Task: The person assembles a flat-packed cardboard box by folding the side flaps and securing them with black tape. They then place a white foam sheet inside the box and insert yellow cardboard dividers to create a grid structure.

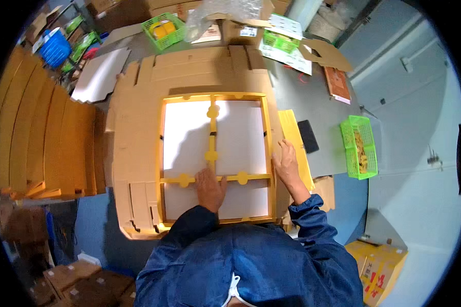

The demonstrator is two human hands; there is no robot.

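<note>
A shallow yellow box (268, 153) lies on flat brown cardboard (133, 117) before me, with white inner surfaces (241, 138). Yellow divider strips (230, 178) with round tabs cross it and part it into compartments. My left hand (210, 189) rests flat with outstretched fingers where the lengthwise strip meets the crosswise one. At the box's right outer edge is my right hand (289, 166), fingers apart and slightly bent, gripping nothing that I can see. Whether its fingertips touch the box's side, I cannot tell. Just right of that hand lie flat yellow cardboard pieces (294, 133).
A black phone (308, 136) lies right of the yellow pieces. Farther right sits a green basket (358, 148) with small yellowish pieces; another green basket (164, 30) with yellow tape rolls stands at the back. Tall stacked yellow-brown cardboard (46, 133) rises on the left.
</note>
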